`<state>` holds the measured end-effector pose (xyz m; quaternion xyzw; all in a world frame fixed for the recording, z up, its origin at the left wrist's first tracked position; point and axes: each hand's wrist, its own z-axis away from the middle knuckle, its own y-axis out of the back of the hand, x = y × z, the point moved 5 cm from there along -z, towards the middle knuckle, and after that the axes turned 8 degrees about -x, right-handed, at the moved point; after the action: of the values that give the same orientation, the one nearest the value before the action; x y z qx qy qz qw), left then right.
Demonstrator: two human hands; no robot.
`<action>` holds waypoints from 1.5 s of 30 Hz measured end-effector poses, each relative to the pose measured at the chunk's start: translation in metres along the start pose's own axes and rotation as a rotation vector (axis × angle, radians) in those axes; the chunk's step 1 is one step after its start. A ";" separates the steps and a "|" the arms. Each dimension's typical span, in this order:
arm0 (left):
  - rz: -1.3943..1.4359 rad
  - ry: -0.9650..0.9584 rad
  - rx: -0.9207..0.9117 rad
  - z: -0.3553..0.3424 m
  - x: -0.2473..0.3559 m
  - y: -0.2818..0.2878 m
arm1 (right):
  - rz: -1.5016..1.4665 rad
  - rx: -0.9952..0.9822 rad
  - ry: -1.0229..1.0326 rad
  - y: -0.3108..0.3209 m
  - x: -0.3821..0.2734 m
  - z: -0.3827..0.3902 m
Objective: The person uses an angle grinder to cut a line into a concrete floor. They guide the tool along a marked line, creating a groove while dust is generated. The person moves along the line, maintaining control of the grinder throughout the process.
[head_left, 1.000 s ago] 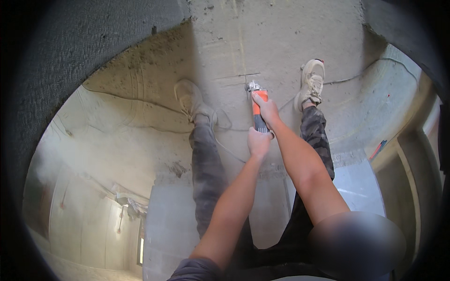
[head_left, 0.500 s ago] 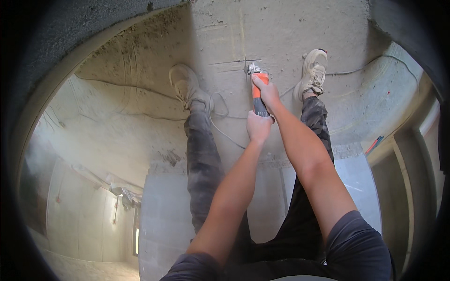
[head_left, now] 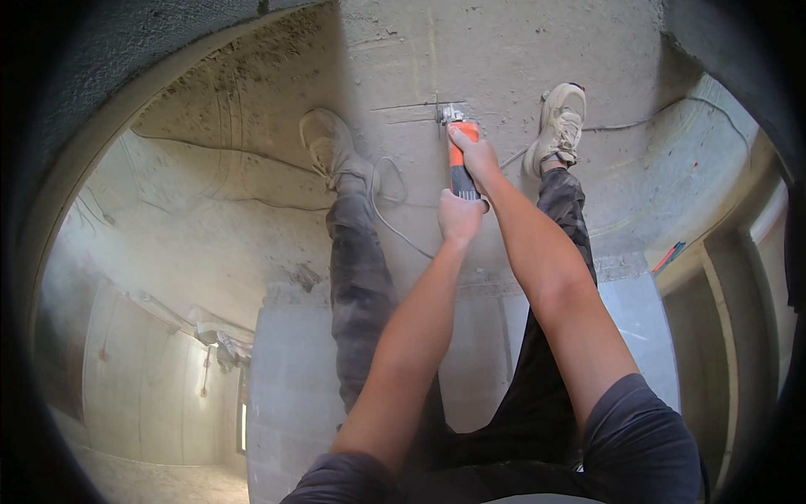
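An orange and black angle grinder (head_left: 457, 151) is held in both my hands, its metal head and disc pointing away from me. My right hand (head_left: 477, 159) wraps the orange body just behind the head. The rear black end lies in the grip of my left hand (head_left: 460, 217). The disc stands edge-on against the dusty concrete floor (head_left: 495, 67), at a thin dark cut line (head_left: 403, 107) running to the left. How deep the disc sits cannot be made out.
My dusty shoes (head_left: 330, 143) stand either side of the grinder. A thin grey cable (head_left: 395, 231) loops beside my left leg, and others cross the floor. Pale dust hangs at the left. Red and blue pipe ends (head_left: 669, 257) stick out at the right. A grey slab (head_left: 294, 378) lies under me.
The grinder and both hands appear slightly higher and further left, with much of the view shifting likewise. Both hands keep their grip.
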<state>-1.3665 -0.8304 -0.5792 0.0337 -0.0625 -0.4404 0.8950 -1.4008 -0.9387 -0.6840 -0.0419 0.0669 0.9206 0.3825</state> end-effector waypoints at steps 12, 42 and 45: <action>0.005 0.021 -0.011 -0.016 -0.015 -0.006 | -0.077 -0.061 -0.055 -0.005 -0.003 -0.009; -0.005 0.102 -0.041 -0.016 0.011 -0.002 | -0.099 -0.088 -0.085 -0.006 -0.010 -0.026; -0.004 0.125 -0.092 -0.022 0.009 -0.005 | -0.112 -0.075 -0.068 -0.005 -0.008 -0.031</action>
<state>-1.3617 -0.8409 -0.6008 0.0203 0.0138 -0.4415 0.8969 -1.3909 -0.9454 -0.7139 -0.0288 0.0169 0.9005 0.4336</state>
